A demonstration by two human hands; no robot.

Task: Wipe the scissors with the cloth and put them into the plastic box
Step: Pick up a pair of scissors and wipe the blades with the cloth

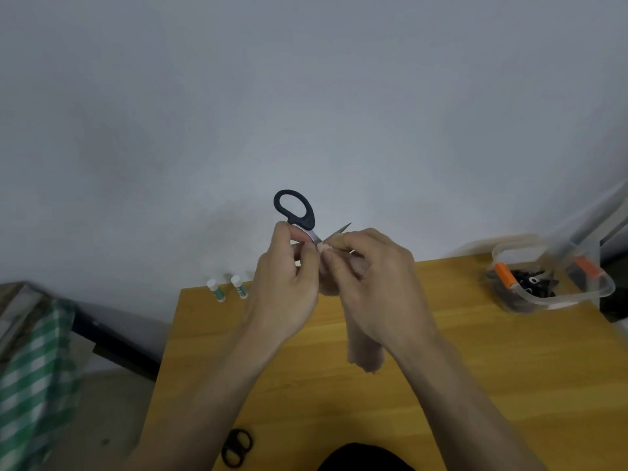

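Black oval-handled scissors (299, 215), fuzzy cloth (365, 355) in hands, clear plastic box (577, 295)

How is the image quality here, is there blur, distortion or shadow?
Head view: wide-angle lens bends the table edges outward and stretches the forearms; light is dim and even; soft shadow on the wall behind the scissors; left hand, right hand and cloth look slightly soft; the box at the edge is smeared.

The hands (339, 273) hide most of the scissors' (299, 212) blades.
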